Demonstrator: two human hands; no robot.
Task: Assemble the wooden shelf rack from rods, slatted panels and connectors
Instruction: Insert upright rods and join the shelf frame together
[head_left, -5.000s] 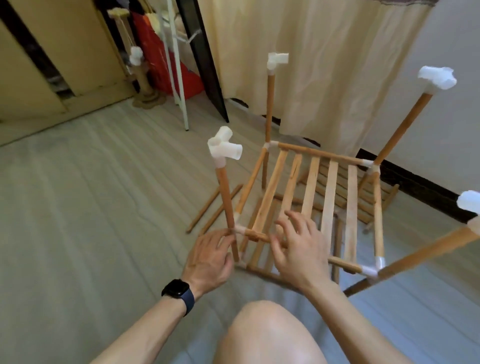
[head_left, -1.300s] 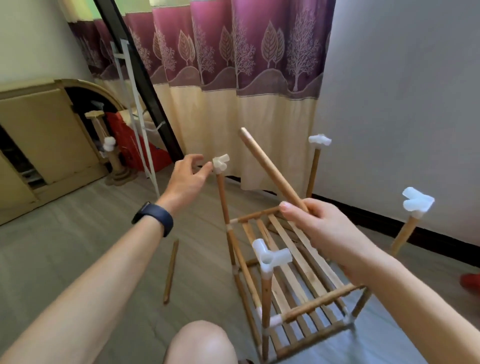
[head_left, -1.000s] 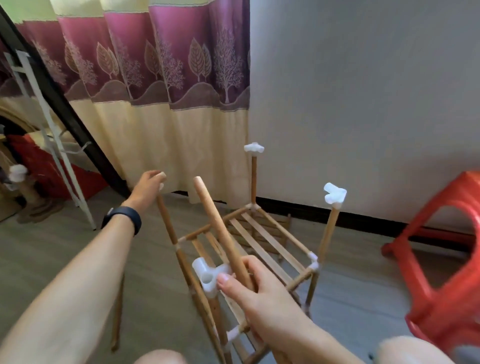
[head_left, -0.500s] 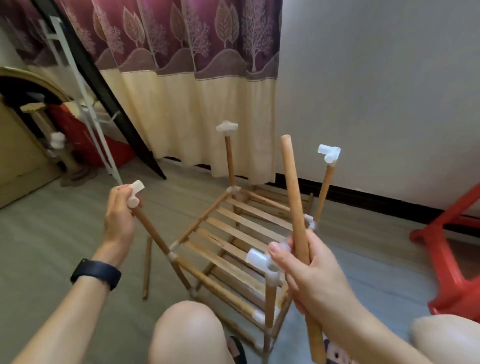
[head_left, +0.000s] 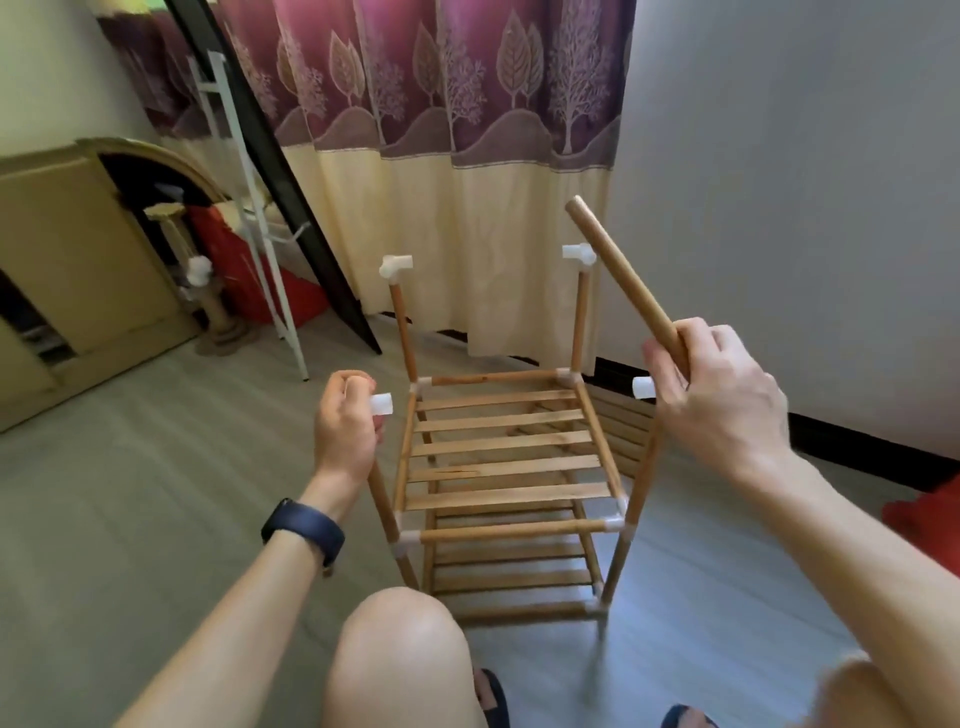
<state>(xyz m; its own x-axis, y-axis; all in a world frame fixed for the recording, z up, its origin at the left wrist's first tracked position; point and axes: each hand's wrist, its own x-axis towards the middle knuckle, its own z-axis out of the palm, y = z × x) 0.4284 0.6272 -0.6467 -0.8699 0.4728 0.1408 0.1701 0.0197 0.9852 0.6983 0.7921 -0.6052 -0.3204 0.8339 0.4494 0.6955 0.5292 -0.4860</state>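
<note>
My right hand (head_left: 717, 405) is gripping the loose rod (head_left: 621, 270), which is pointing up toward eleven o'clock. My left hand (head_left: 345, 426) is squeezing the left connector (head_left: 382, 404) at nine o'clock. The right connector (head_left: 643, 387) is peeking out beside my right thumb, so that hand is nearer.

Head view — forward, downward, close

The rack (head_left: 506, 457) stands on the floor (head_left: 156, 493) between the hands. The left hand (head_left: 345, 423) grips the left connector (head_left: 382, 404). The right hand (head_left: 717, 400) holds a rod (head_left: 618, 265) just beside the right connector (head_left: 643, 387). A curtain (head_left: 467, 208) hangs beyond both hands, behind the rack.
</note>
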